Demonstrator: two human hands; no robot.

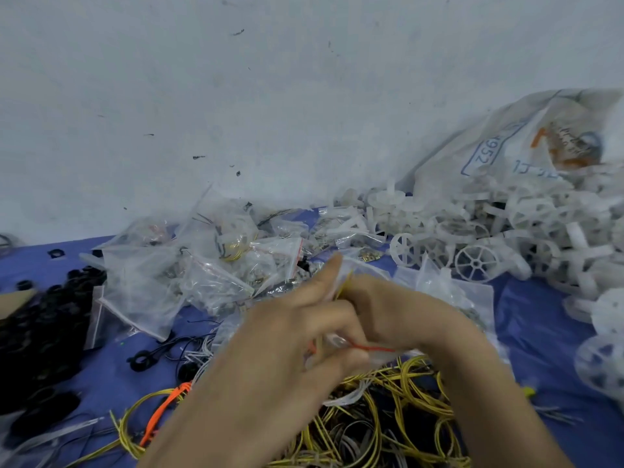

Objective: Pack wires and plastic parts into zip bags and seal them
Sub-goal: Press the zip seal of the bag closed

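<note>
Both hands meet over the middle of the table and hold a small clear zip bag (388, 352) with a red seal strip. My left hand (297, 336) pinches the bag's near edge, its forefinger stretched up. My right hand (401, 315) grips the bag from the other side. A yellow wire (346, 283) shows between the fingers, inside or at the bag's mouth. Below the hands lies a tangle of yellow wires (388, 410). White plastic wheels (472, 261) are piled at the right.
Filled zip bags (209, 265) heap up behind the hands on the blue table cover (547, 319). Black rings (44, 319) pile at the left. A large printed sack (526, 146) spills white parts at the back right. An orange tie (162, 410) lies among the wires.
</note>
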